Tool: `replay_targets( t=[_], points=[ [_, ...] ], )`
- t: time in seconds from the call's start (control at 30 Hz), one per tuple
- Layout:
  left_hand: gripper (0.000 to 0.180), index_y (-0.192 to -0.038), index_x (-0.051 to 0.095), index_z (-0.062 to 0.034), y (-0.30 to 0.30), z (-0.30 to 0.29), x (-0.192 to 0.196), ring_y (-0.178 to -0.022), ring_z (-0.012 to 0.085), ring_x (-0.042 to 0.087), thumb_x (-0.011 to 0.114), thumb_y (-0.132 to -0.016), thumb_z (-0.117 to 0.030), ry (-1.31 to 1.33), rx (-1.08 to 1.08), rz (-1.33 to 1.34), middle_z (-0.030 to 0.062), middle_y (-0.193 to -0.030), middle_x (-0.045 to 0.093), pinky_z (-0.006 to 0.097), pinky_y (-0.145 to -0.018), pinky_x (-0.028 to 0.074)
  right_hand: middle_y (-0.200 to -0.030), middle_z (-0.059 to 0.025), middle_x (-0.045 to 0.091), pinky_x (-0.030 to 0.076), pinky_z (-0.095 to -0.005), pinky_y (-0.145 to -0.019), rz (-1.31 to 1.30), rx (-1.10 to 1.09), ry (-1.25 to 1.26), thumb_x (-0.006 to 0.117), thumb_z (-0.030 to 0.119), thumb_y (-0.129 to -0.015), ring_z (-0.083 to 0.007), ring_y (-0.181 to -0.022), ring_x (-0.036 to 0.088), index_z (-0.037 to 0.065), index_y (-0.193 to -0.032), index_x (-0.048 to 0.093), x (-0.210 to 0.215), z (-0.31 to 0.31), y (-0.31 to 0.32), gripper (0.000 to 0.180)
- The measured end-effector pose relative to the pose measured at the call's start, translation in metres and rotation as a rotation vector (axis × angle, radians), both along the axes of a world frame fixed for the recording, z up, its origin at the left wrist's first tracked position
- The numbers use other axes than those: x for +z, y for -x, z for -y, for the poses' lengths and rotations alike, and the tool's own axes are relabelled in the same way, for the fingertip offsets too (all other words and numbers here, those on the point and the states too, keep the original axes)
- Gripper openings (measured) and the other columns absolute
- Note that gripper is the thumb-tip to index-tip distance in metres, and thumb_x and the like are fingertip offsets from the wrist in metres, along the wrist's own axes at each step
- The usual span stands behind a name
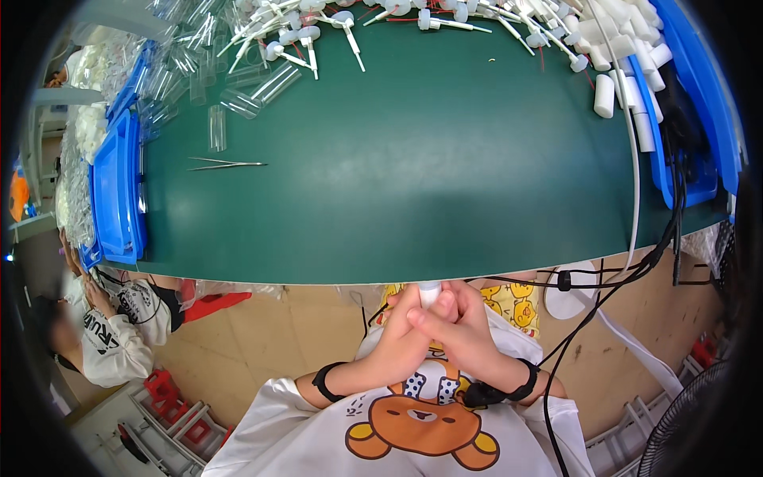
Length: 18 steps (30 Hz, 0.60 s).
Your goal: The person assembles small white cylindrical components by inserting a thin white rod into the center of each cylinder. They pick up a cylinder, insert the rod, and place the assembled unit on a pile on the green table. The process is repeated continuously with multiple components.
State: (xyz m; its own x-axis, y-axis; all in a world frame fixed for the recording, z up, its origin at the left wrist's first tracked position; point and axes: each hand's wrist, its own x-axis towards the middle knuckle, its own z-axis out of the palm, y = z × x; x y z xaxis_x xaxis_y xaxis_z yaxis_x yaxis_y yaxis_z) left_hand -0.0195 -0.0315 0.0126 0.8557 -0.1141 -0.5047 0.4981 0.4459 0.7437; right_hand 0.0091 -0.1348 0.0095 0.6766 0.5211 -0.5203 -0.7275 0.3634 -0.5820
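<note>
My left hand (404, 335) and my right hand (463, 327) are clasped together just below the near edge of the green table (381, 207). Between them sits a small white cylindrical piece (430, 291), its top poking out above my fingers. Both hands are closed around it, and the thumbs press from the near side. The lower part of the piece is hidden by my fingers. Black bands circle both of my wrists.
Tweezers (226, 164) lie at the table's left, near loose transparent tubes (278, 83). White stems with round caps and red wires (350, 36) line the far edge. White foam-like cylinders (604, 97) pile up beside a right-hand blue bin (699, 187). Black cables (628, 278) hang at right; another person (119, 342) sits left.
</note>
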Motion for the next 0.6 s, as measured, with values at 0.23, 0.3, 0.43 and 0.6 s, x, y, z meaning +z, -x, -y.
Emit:
replay_targets(
  t=[0.23, 0.3, 0.43, 0.6],
  points=[
    [0.016, -0.091, 0.040, -0.0063, -0.003, 0.019, 0.011, -0.064, 0.0065, 0.038, 0.044, -0.096, -0.020, -0.034, 0.169, -0.042, -0.0019, -0.072, 0.041, 0.023, -0.058, 0.035, -0.103, -0.0156, 0.059, 0.052, -0.0347, -0.080, -0.017, 0.024, -0.024, 0.059, -0.003, -0.078, -0.0253, -0.093, 0.062, -0.004, -0.110, 0.047, -0.006, 0.006, -0.007, 0.034],
    [0.015, -0.090, 0.040, -0.0060, -0.004, 0.026, 0.013, -0.064, 0.0067, 0.038, 0.044, -0.096, -0.020, -0.005, 0.237, -0.046, -0.0016, -0.072, 0.041, 0.023, -0.058, 0.035, -0.100, -0.0130, 0.060, 0.051, -0.0325, -0.077, -0.069, 0.016, -0.011, 0.060, -0.003, -0.076, -0.0218, -0.090, 0.062, -0.003, -0.105, 0.050, -0.001, 0.007, -0.010, 0.031],
    [0.016, -0.088, 0.041, -0.0057, -0.002, 0.039, 0.010, -0.063, 0.0069, 0.038, 0.044, -0.096, -0.019, 0.052, 0.366, -0.064, -0.0016, -0.071, 0.041, 0.024, -0.056, 0.034, -0.088, -0.0067, 0.062, 0.048, -0.0266, -0.071, -0.092, 0.038, 0.050, 0.065, -0.001, -0.072, -0.0137, -0.081, 0.060, 0.000, -0.095, 0.057, 0.017, 0.009, -0.031, 0.025],
    [0.017, -0.083, 0.042, -0.0056, -0.005, 0.050, 0.005, -0.062, 0.0070, 0.037, 0.045, -0.096, -0.017, 0.052, 0.470, 0.006, -0.0017, -0.070, 0.041, 0.024, -0.056, 0.033, -0.087, -0.0070, 0.062, 0.048, -0.0254, -0.070, 0.089, 0.219, 0.159, 0.065, 0.000, -0.073, -0.0132, -0.080, 0.060, -0.001, -0.096, 0.057, 0.012, 0.019, -0.040, 0.025]
  ],
)
